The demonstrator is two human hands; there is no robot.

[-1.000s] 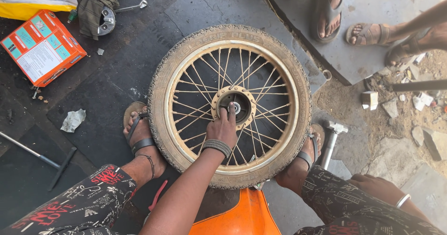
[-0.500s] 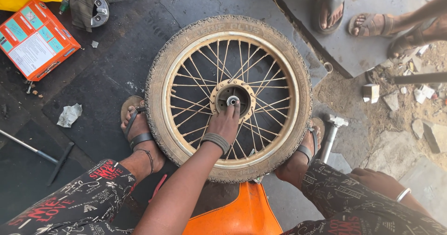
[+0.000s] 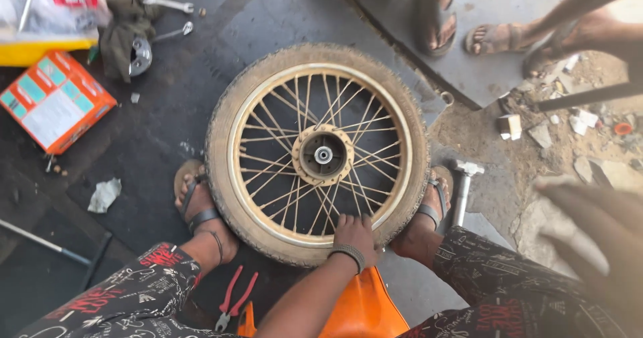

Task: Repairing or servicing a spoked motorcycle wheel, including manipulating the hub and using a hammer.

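A spoked motorcycle wheel (image 3: 221,130) with a cream rim and dusty tyre lies flat on the dark floor, its hub (image 3: 323,155) facing up. My left hand (image 3: 353,234), a band at the wrist, grips the near side of the rim with curled fingers. My right hand (image 3: 589,244) is blurred, close to the camera at the right, with fingers spread and nothing in it. My sandalled feet (image 3: 197,200) (image 3: 432,204) brace the tyre on both sides.
Red-handled pliers (image 3: 234,301) lie by an orange plastic piece (image 3: 365,311). A hammer (image 3: 462,190) lies right of the wheel. An orange box (image 3: 55,101), wrenches (image 3: 167,3) and a rod (image 3: 43,243) are at the left. Other people's feet (image 3: 435,23) stand beyond.
My left hand has drawn back from the hub to the near rim. My right hand has come into view at the right. The view has shifted so the wheel sits higher.
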